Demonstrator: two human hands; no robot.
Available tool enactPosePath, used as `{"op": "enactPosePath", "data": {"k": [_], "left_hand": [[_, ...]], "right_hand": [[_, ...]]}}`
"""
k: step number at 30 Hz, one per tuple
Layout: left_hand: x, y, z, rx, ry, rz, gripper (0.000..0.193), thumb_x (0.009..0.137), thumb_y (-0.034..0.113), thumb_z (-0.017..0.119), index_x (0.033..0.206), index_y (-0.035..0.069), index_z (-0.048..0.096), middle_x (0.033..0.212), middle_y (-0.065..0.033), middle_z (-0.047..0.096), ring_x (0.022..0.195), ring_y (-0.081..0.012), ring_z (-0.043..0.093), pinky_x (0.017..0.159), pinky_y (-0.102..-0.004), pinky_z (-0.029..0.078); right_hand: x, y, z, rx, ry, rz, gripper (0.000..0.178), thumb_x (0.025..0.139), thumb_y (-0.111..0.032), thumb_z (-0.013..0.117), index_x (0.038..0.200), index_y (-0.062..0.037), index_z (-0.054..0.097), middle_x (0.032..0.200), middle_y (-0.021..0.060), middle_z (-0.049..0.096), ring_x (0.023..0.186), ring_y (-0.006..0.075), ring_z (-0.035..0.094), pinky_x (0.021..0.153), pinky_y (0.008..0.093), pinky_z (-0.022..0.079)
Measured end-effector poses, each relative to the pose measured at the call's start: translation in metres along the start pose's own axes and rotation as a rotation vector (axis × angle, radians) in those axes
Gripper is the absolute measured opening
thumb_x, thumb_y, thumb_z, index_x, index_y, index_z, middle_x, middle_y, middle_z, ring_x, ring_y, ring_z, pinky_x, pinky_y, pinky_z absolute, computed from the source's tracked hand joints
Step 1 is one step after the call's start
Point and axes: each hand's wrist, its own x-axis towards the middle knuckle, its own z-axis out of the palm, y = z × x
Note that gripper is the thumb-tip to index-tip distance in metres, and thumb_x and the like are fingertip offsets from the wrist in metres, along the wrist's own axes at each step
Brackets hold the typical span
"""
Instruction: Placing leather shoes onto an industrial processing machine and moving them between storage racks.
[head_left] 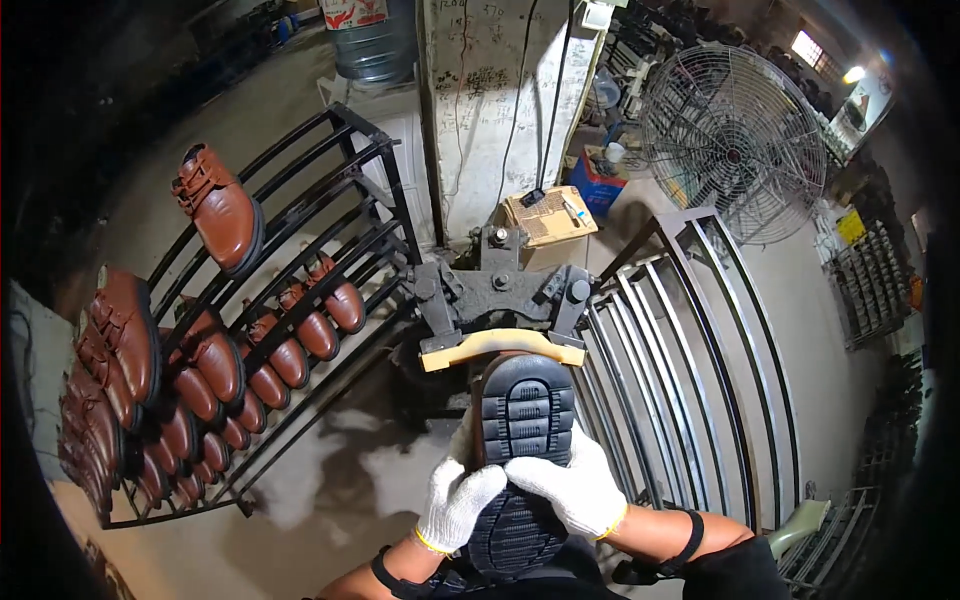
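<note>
Both my hands, in white knit gloves, grip one shoe [526, 420] from its two sides, its black ridged sole turned up. My left hand [462, 500] closes round the left edge, thumb on the sole. On the other side my right hand [575, 482] does the same, its thumb across the middle of the sole. Brown upper shows at the left edge; the rest of it is hidden underneath. One end of the shoe lies against a curved yellow pad [500, 346] on a dark metal machine [502, 280] with two bolted arms.
To the left, a black rack [350, 130] carries several brown leather shoes [225, 225]. A metal-bar rack [690, 370] stands at the right. Behind the machine are a cardboard box [552, 218], a white pillar [490, 110] and a large caged fan [735, 150]. A water bottle [372, 50] stands far back.
</note>
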Motion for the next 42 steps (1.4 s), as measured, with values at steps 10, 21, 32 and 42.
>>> {"op": "enactPosePath", "data": {"k": [10,21,32,42], "left_hand": [[-0.03,-0.02,-0.011,0.148,0.001,0.032,0.069,0.1,0.004,0.071,0.162,-0.003,0.041,0.151,-0.0149,0.061,0.134,-0.0189,0.061,0.111,-0.0337,0.051],[-0.036,-0.066,-0.032,0.365,-0.018,0.057,0.102,0.083,-0.003,0.085,0.164,-0.006,0.023,0.124,-0.0111,0.071,0.099,-0.0134,0.07,0.089,-0.0284,0.059],[-0.035,-0.111,-0.039,-0.151,-0.278,-0.055,0.063,0.104,0.04,0.066,0.147,-0.002,0.047,0.143,-0.023,0.063,0.121,-0.0278,0.068,0.101,-0.0363,0.057],[-0.058,-0.063,0.016,0.678,0.194,0.145,0.117,0.076,0.043,0.092,0.159,-0.013,0.03,0.114,-0.0269,0.075,0.1,-0.0391,0.075,0.097,-0.0414,0.057]], "right_hand": [[-0.043,0.057,0.002,-0.01,0.124,-0.174,0.037,0.098,-0.003,0.072,0.134,0.0004,0.065,0.123,0.0066,0.074,0.111,0.0145,0.067,0.102,0.032,0.053],[-0.043,0.111,-0.009,-0.363,0.232,-0.508,0.019,0.1,-0.01,0.065,0.112,0.0007,0.074,0.105,0.0082,0.077,0.098,0.0173,0.07,0.091,0.0325,0.055],[-0.042,0.116,0.011,-0.601,0.482,-0.485,0.023,0.099,-0.011,0.069,0.119,-0.0012,0.073,0.115,0.007,0.075,0.103,0.0145,0.069,0.092,0.0321,0.056],[-0.011,-0.093,0.121,-1.808,0.42,-0.109,0.058,0.075,-0.044,0.076,0.114,-0.0015,0.078,0.111,0.0239,0.078,0.103,0.0363,0.077,0.088,0.0404,0.06]]}}
